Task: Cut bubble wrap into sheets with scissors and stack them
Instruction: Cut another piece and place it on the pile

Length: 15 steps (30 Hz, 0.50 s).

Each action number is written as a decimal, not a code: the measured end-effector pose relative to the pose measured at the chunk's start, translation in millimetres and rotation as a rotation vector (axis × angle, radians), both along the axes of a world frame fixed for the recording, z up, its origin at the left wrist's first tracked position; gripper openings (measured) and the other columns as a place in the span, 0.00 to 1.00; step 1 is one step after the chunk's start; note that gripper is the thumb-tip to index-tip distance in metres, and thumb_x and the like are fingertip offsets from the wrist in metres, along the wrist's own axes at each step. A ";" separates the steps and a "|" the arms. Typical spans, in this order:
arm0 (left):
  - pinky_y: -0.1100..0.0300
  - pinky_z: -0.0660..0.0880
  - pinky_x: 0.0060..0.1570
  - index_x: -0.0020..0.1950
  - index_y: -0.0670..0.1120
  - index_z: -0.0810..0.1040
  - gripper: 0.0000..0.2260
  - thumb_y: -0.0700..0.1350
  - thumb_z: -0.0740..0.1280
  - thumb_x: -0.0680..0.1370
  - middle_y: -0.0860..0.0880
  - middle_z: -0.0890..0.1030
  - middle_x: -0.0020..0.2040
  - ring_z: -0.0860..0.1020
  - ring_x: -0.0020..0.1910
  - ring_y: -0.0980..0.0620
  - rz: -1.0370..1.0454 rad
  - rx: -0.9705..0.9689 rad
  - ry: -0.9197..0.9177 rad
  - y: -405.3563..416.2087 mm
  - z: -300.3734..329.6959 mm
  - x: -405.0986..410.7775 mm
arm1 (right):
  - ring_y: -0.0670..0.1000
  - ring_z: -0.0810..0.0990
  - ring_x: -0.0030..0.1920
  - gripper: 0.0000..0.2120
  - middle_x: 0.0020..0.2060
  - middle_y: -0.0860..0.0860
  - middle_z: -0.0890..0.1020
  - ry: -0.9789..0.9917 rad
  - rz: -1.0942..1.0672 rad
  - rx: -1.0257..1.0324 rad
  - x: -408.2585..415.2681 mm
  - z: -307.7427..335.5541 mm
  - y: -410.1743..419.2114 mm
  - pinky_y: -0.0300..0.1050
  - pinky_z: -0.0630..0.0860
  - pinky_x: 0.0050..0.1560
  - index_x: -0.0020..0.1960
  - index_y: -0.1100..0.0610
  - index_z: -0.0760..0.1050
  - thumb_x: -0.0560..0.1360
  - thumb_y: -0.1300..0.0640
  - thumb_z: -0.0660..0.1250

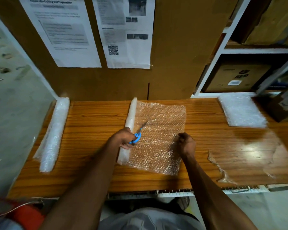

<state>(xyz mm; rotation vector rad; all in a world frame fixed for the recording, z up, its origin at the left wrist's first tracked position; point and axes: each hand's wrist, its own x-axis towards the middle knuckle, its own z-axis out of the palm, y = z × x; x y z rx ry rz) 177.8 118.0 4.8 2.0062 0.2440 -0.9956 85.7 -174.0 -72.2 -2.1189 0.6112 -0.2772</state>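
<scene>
From the head view we record a wooden worktop (93, 113) backed by a large cardboard panel (173, 47) carrying two printed instruction sheets (60, 30), one of them with a QR code (113, 50).

At the middle of the worktop lies a bubble wrap roll (130, 117), partly unrolled to the right into a flat bubble wrap sheet (161, 130) that is not yet severed from the roll. We note the left hand (123, 138) lying over the roll, its fingers curled through the blue handles of a pair of scissors (138, 135); the blades point up and to the right over the sheet, just beside the roll. Whether the blades are parted we cannot tell.

The right hand (186, 143) is clenched on the sheet near its right edge, fingers curled and pinching the film.

A second bubble wrap roll (54, 133) lies along the left edge of the worktop, well apart from the first. At the far right corner we observe a stack of cut sheets (241, 112), lying flat. A piece of clear film (223, 168) rests on the worktop near the front right edge.

To the right stand white shelves (219, 47) holding cardboard boxes (236, 77).
</scene>
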 end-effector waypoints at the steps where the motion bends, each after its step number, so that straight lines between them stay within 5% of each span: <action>1: 0.62 0.66 0.22 0.61 0.33 0.75 0.10 0.36 0.66 0.81 0.39 0.85 0.43 0.71 0.23 0.53 0.015 0.035 -0.018 6.2 0.7 2.8 | 0.64 0.85 0.51 0.12 0.50 0.59 0.85 0.025 -0.019 0.008 -0.2 4.9 0.8 0.57 0.81 0.52 0.58 0.57 0.82 0.77 0.64 0.66; 4: 0.61 0.64 0.24 0.63 0.37 0.72 0.11 0.36 0.65 0.80 0.35 0.84 0.53 0.73 0.25 0.51 0.103 0.045 -0.084 14.2 1.5 3.8 | 0.63 0.79 0.61 0.19 0.63 0.61 0.79 0.090 -0.027 -0.056 -6.6 13.7 5.1 0.48 0.75 0.58 0.69 0.60 0.77 0.79 0.66 0.68; 9: 0.65 0.63 0.19 0.62 0.35 0.76 0.09 0.36 0.65 0.82 0.40 0.87 0.51 0.83 0.35 0.50 0.198 -0.096 0.004 1.9 7.5 -13.2 | 0.65 0.70 0.69 0.28 0.73 0.63 0.70 0.045 0.226 -0.605 -27.6 22.6 31.1 0.62 0.75 0.65 0.72 0.58 0.72 0.77 0.51 0.75; 12: 0.67 0.65 0.22 0.59 0.38 0.79 0.07 0.36 0.65 0.83 0.42 0.87 0.54 0.78 0.26 0.59 0.209 -0.185 0.055 -8.0 5.1 -24.8 | 0.55 0.73 0.61 0.20 0.66 0.56 0.73 -0.111 0.564 -0.658 -44.1 28.1 55.7 0.57 0.78 0.60 0.67 0.52 0.73 0.81 0.42 0.69; 15: 0.64 0.64 0.32 0.59 0.38 0.81 0.09 0.38 0.70 0.80 0.45 0.88 0.48 0.75 0.32 0.58 0.202 -0.242 0.096 -15.5 -3.7 -32.4 | 0.52 0.74 0.57 0.26 0.62 0.53 0.74 -0.072 0.840 -0.584 -59.4 20.2 68.6 0.53 0.77 0.56 0.67 0.52 0.74 0.80 0.33 0.63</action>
